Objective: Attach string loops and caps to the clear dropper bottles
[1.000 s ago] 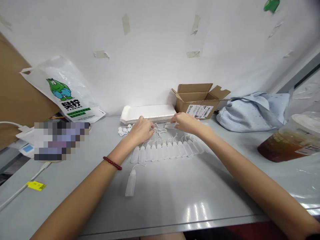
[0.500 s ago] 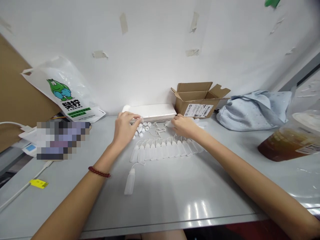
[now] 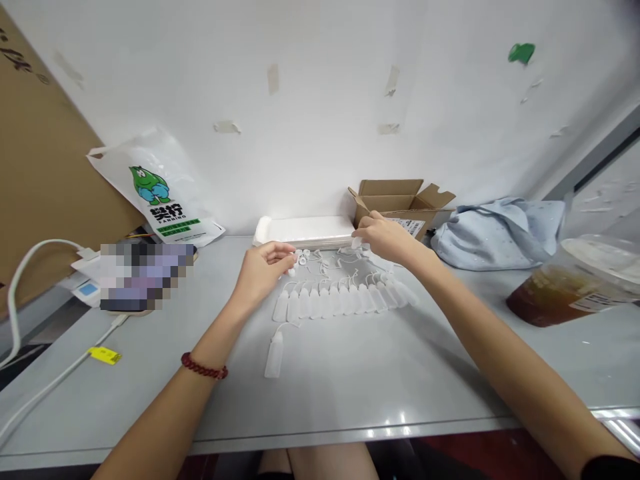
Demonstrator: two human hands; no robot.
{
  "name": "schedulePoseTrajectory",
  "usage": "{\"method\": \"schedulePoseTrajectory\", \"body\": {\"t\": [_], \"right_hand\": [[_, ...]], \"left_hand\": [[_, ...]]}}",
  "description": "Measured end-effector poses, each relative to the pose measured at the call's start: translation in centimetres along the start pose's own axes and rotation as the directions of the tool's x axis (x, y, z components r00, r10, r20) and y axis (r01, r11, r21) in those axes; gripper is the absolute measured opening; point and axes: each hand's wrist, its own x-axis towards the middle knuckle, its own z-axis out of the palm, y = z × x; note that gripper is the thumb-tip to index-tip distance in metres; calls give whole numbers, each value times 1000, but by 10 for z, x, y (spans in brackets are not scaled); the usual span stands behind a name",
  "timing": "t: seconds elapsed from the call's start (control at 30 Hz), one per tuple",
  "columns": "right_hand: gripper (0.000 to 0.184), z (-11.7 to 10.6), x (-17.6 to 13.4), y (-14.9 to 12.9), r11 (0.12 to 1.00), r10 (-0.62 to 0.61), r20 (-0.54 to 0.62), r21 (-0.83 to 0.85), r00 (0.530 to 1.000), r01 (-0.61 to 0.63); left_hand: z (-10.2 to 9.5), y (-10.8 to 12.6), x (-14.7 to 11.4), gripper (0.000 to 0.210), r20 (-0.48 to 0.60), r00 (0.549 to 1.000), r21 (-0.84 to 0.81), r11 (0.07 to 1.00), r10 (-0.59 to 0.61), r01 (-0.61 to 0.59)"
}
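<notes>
My left hand (image 3: 266,270) is at the small white caps (image 3: 303,256), with thumb and fingers drawn together; what they grip, if anything, is hidden. My right hand (image 3: 387,238) pinches a small translucent plastic piece (image 3: 357,243) in front of the carton. Between my forearms lies a row of small translucent bottles (image 3: 336,301), each with a thin pale tube at its top. One more such bottle (image 3: 274,355) lies nearer to me, apart from the row. Loose white tubed parts (image 3: 323,268) are scattered behind the row.
A white flat stack (image 3: 305,229) lies against the wall beside an open carton (image 3: 390,199). To the right are a light blue cloth bag (image 3: 493,237) and a cup of brown drink (image 3: 550,293). Leftward stand a white plastic bag (image 3: 165,187) and a phone (image 3: 150,277) with a cable.
The view has tilted and shifted slightly. My right hand has risen and moved right, off the loose parts toward the carton, with the translucent piece. My left hand stays by the caps.
</notes>
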Motion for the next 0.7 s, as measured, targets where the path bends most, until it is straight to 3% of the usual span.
{"method": "schedulePoseTrajectory", "body": {"t": [0.13, 0.2, 0.27, 0.33, 0.4, 0.47, 0.53, 0.6, 0.7], "right_hand": [[31, -6, 3, 1, 961, 7, -212, 273, 977, 52], [27, -8, 4, -9, 876, 108, -299, 479, 948, 51], [24, -10, 4, -26, 743, 218, -304, 668, 927, 44], [24, -10, 1, -48, 579, 290, -258, 814, 922, 46], [27, -8, -5, -70, 377, 352, -142, 926, 925, -1], [32, -6, -14, -87, 162, 404, -15, 985, 915, -55], [34, -4, -24, -98, 8, 422, 71, 997, 904, -82], [34, -3, -33, -104, -87, 421, 125, 991, 899, -98], [33, 1, -41, -111, -143, 446, 138, 986, 884, -81]], "left_hand": [[-5, 4, -1, 21, -27, 1000, -35, 999, -6, 5], [-7, 6, -2, 23, -26, 999, -109, 994, -25, 22], [-5, 7, -4, 26, 4, 999, -201, 978, -47, 47], [-1, 7, -5, 27, 41, 997, -292, 954, -65, 75], [3, 5, -6, 26, 79, 993, -348, 931, -83, 105], [6, 3, -5, 24, 119, 988, -372, 918, -102, 139], [7, 0, -5, 23, 164, 979, -384, 907, -118, 173], [9, -1, -5, 22, 203, 970, -395, 895, -133, 206], [11, -3, -7, 21, 237, 960, -392, 889, -151, 236]]}}
